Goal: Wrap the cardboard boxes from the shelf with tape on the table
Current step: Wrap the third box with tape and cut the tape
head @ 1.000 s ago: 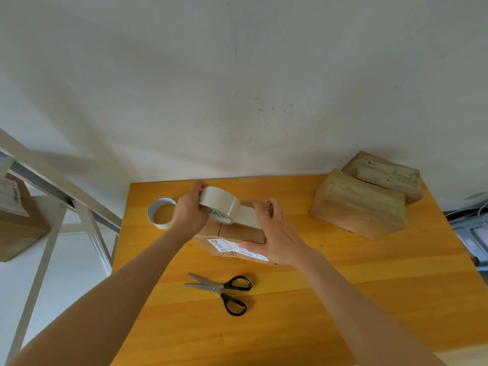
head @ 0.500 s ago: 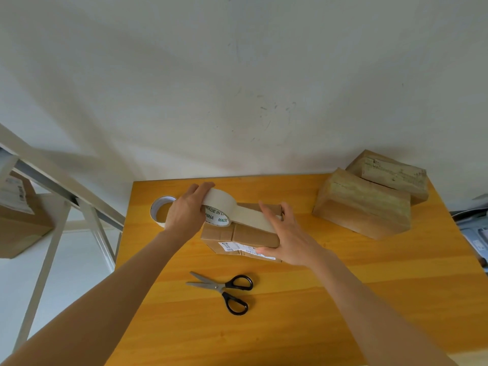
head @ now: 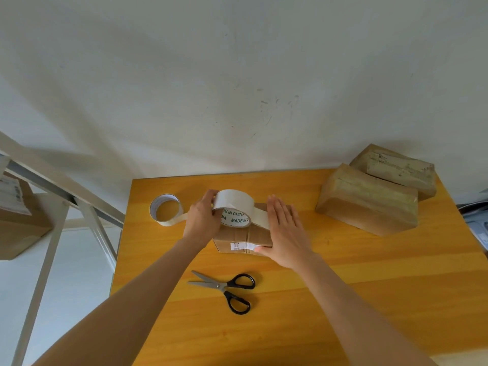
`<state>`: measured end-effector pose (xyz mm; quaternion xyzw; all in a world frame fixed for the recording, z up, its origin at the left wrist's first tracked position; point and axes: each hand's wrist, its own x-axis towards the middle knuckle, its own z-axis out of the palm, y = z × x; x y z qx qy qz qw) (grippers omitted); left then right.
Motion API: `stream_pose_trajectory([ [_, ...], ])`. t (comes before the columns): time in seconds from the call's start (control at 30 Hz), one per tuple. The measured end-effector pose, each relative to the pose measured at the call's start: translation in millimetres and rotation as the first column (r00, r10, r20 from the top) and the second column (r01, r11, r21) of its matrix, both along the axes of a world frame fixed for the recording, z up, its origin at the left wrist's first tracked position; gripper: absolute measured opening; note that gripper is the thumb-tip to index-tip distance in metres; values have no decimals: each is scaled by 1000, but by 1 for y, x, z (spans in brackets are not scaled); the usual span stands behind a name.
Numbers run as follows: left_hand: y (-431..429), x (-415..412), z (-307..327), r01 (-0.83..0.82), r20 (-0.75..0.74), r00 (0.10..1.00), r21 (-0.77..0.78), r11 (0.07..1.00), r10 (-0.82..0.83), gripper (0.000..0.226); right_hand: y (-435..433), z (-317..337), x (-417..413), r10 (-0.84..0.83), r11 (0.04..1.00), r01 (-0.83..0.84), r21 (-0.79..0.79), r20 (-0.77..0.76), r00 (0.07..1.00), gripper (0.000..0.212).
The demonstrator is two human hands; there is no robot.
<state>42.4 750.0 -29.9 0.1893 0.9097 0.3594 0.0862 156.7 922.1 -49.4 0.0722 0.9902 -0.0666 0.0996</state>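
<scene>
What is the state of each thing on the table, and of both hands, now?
left hand, grips the tape roll
right hand, flat, pressing the strip onto the small box
tape roll, on edge, strip drawn out
small box, partly taped
thin tape ring, lying flat
scissors, blades slightly apart
two far boxes, covered in tape

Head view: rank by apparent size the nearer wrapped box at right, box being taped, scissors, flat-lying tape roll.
1. nearer wrapped box
2. box being taped and scissors: similar span, box partly hidden, unranked
3. flat-lying tape roll
</scene>
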Motion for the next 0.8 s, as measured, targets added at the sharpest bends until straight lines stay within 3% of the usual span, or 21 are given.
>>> stream_pose_trajectory([
  [0.23,-5,-15,9,188,-36,980,-126,974,-194,33,4,-7,1,-2,1000,2,17,3,1000,116],
  [0.37,-44,-51,29,-170,-50,985,-158,973,164,36,19,-12,12,-41,999,40,29,26,999,115],
  [0.47,-83,-77,42,-215,-125,973,-175,961,195,32,30,-16,20,-49,997,48,55,2,999,114],
  [0.8,-65,-50,12,-37,189,980,-101,994,56,36,13,-8,0,-34,998,34,59,-2,999,116],
])
